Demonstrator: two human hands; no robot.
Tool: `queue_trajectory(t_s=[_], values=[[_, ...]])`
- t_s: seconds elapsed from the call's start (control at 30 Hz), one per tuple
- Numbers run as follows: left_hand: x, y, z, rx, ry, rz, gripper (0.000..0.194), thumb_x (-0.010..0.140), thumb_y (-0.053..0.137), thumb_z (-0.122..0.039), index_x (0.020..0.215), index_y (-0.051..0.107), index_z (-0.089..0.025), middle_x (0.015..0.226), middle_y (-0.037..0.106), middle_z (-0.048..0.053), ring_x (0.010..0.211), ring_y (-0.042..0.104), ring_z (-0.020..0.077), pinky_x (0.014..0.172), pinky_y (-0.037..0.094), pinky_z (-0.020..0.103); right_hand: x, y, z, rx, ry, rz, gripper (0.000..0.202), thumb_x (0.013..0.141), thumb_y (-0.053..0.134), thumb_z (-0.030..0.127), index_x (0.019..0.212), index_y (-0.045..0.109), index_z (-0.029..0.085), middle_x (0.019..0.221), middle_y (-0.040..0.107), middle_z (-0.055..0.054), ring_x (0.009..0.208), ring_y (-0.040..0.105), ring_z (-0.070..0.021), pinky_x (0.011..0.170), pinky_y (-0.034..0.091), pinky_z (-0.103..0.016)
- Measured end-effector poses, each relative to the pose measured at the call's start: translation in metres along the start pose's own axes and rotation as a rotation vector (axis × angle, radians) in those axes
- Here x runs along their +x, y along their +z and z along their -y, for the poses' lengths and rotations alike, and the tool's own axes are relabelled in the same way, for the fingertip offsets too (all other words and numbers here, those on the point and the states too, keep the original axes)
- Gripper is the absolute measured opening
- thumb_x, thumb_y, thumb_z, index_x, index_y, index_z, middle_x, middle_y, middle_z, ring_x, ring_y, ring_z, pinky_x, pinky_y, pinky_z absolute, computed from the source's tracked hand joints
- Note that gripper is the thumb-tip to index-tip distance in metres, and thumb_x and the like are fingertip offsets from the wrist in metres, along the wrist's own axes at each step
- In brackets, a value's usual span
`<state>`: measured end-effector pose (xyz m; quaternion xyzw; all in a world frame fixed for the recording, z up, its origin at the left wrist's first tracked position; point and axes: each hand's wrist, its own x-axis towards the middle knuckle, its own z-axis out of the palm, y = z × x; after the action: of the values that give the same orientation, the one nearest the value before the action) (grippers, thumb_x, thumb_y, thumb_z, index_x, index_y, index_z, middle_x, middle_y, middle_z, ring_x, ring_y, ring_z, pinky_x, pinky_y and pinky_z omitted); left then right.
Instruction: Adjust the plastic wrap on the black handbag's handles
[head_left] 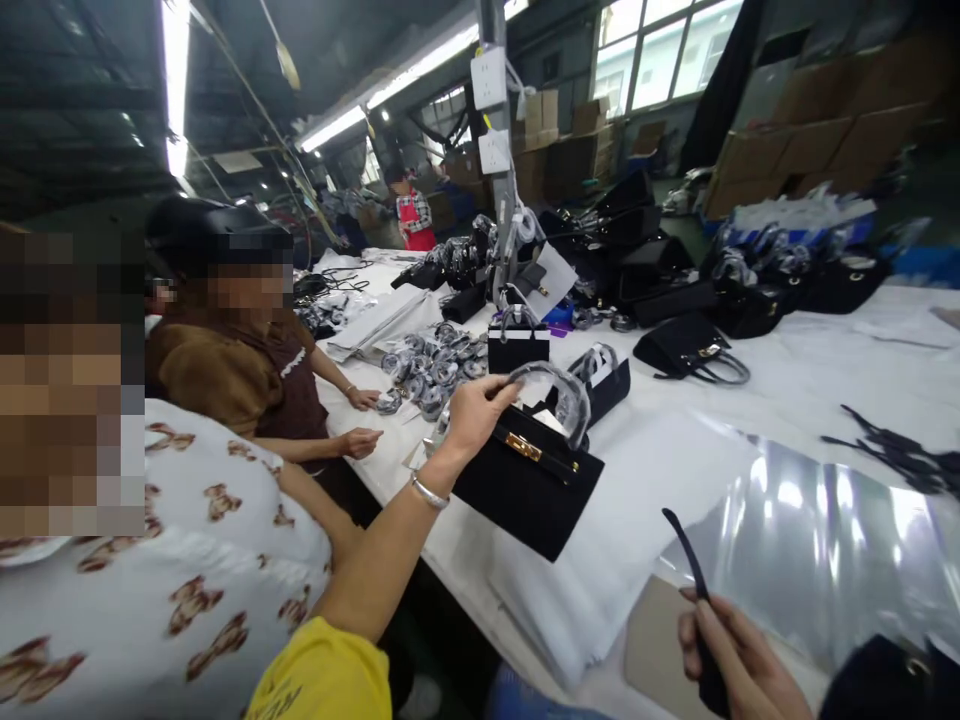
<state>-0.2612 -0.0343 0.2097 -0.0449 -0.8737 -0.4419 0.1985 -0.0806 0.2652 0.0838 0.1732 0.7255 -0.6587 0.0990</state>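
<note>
- Black handbag (529, 485) held up over the white desk (787, 390), centre of scene, tilted, gold clasp facing the camera.
- Left hand (472, 410) closed around the bag's plastic-wrapped handle (555, 385), fingers curled over its top; silver bracelet (429, 491) on the wrist.
- Right hand (739, 655) near right, fingers pinched shut on a thin black strap (694, 560) that sticks up and left.
- More black bags (686, 345) far across the desk.
- Another person's hands (364, 420) on the desk at left, by a pile of wrapped handles (431, 370).
</note>
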Motion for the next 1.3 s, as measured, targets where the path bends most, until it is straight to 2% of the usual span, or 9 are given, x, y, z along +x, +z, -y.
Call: queue_trajectory(t_s=[0.13, 0.27, 0.5, 0.63, 0.83, 0.97, 1.07, 1.2, 1.3], values=[[-0.08, 0.039, -0.024, -0.161, -0.156, 0.175, 0.035, 0.082, 0.064, -0.048, 0.068, 0.07, -0.017, 0.059, 0.061, -0.001, 0.054, 0.05, 0.0101, 0.052, 0.034, 0.023, -0.034, -0.022, 0.017, 0.13, -0.148, -0.114, 0.039, 0.088, 0.054, 0.059, 0.11, 0.054, 0.026, 0.068, 0.05, 0.002, 0.059, 0.047, -0.0129, 0.051, 0.039, -0.023], [-0.143, 0.072, -0.034, -0.321, -0.327, 0.204, 0.034, 0.081, 0.064, -0.048, 0.072, 0.071, -0.016, 0.067, 0.066, 0.002, 0.056, 0.056, 0.0121, 0.05, 0.042, 0.021, -0.069, -0.035, 0.018, 0.163, -0.281, -0.134, 0.034, 0.09, 0.055, 0.053, 0.109, 0.055, 0.025, 0.065, 0.051, 0.002, 0.057, 0.049, -0.014, 0.057, 0.042, -0.027], [-0.222, 0.106, -0.036, -0.374, -0.41, 0.215, 0.032, 0.082, 0.062, -0.047, 0.082, 0.072, -0.017, 0.075, 0.068, 0.004, 0.06, 0.06, 0.014, 0.05, 0.049, 0.022, -0.082, -0.035, -0.019, 0.065, -0.132, 0.221, 0.044, 0.086, 0.058, 0.059, 0.103, 0.059, 0.018, 0.073, 0.062, -0.002, 0.057, 0.054, -0.0142, 0.047, 0.037, -0.025], [-0.244, 0.114, -0.028, -0.394, -0.437, 0.232, 0.027, 0.08, 0.066, -0.044, 0.087, 0.071, -0.018, 0.081, 0.068, 0.002, 0.053, 0.059, 0.0119, 0.046, 0.045, 0.021, -0.07, -0.035, -0.05, 0.106, -0.012, 0.357, 0.051, 0.081, 0.06, 0.063, 0.101, 0.061, 0.016, 0.077, 0.064, -0.003, 0.053, 0.054, -0.0121, 0.049, 0.044, -0.026], [-0.259, 0.109, -0.018, -0.457, -0.463, 0.301, 0.029, 0.078, 0.069, -0.043, 0.091, 0.07, -0.017, 0.085, 0.068, 0.003, 0.053, 0.059, 0.0109, 0.046, 0.046, 0.021, -0.053, -0.035, -0.06, 0.114, 0.013, 0.273, 0.053, 0.08, 0.06, 0.06, 0.108, 0.059, 0.015, 0.072, 0.064, -0.001, 0.044, 0.048, -0.0093, 0.041, 0.038, -0.023], [-0.273, 0.105, -0.018, -0.525, -0.496, 0.328, 0.035, 0.078, 0.069, -0.041, 0.104, 0.067, -0.017, 0.098, 0.071, 0.009, 0.087, 0.067, 0.0211, 0.053, 0.053, 0.021, -0.042, -0.023, -0.05, -0.128, -0.118, 0.329, 0.054, 0.088, 0.049, 0.052, 0.125, 0.053, 0.013, 0.073, 0.068, -0.002, 0.045, 0.053, -0.0117, 0.043, 0.045, -0.025], [-0.283, 0.099, -0.018, -0.573, -0.559, 0.334, 0.039, 0.078, 0.071, -0.037, 0.11, 0.064, -0.017, 0.103, 0.071, 0.011, 0.094, 0.067, 0.0226, 0.056, 0.054, 0.021, -0.034, -0.01, -0.042, -0.33, -0.289, 0.374, 0.046, 0.094, 0.04, 0.043, 0.127, 0.057, 0.015, 0.083, 0.071, -0.005, 0.049, 0.059, -0.0137, 0.053, 0.052, -0.03], [-0.293, 0.088, -0.014, -0.634, -0.592, 0.343, 0.039, 0.077, 0.073, -0.039, 0.106, 0.065, -0.016, 0.101, 0.071, 0.011, 0.094, 0.067, 0.0217, 0.063, 0.057, 0.022, -0.024, 0.003, -0.036, -0.467, -0.451, 0.422, 0.035, 0.091, 0.048, 0.03, 0.117, 0.068, 0.02, 0.101, 0.073, -0.009, 0.085, 0.067, -0.0241, 0.087, 0.05, -0.04], [-0.299, 0.085, -0.008, -0.759, -0.714, 0.207, 0.041, 0.083, 0.063, -0.051, 0.103, 0.062, -0.015, 0.103, 0.068, 0.012, 0.096, 0.068, 0.0225, 0.063, 0.059, 0.023, -0.021, 0.009, -0.033, -0.498, -0.524, 0.511, 0.033, 0.089, 0.05, 0.025, 0.115, 0.07, 0.023, 0.11, 0.072, -0.009, 0.103, 0.063, -0.0272, 0.095, 0.044, -0.04]])
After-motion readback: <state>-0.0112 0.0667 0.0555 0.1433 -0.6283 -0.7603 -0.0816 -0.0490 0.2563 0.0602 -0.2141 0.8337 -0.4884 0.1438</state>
